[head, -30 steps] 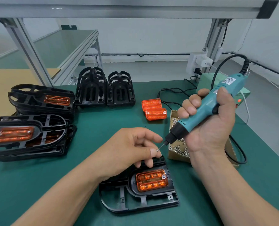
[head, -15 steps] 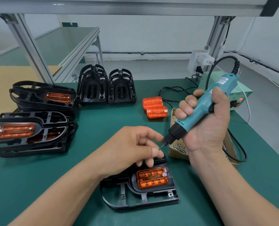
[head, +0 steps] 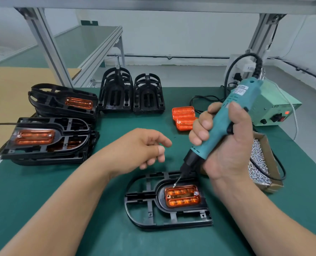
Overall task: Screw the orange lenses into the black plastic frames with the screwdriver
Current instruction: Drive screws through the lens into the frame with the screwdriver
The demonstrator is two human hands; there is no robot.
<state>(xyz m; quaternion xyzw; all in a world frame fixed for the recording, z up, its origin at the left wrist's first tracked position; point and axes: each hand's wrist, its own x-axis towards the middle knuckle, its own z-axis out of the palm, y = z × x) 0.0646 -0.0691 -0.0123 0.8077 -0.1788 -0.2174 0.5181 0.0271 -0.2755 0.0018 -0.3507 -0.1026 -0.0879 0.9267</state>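
Risk first. The screwdriver [head: 241,93] leans over the orange lens [head: 182,196], which sits in the black frame [head: 160,197] on the table [head: 42,182] in front of me. The bit tip [head: 174,185] hangs at the lens's far edge, short of the open hole [head: 168,196] at its left end. The right end already carries a seated screw [head: 196,193]. A bright speck on the bit may be a screw; it is too small to confirm.

If I drive at this slant, I judge the screw could enter crooked, or the bit could skid and scar the lens. Nothing pins the frame, so torque could turn it on the table. A loosely carried screw could drop.

My right hand [head: 227,145] is wrapped fully round the screwdriver barrel. My left hand [head: 140,146] hovers clear of the frame, fingers loosely curled, holding nothing visible.
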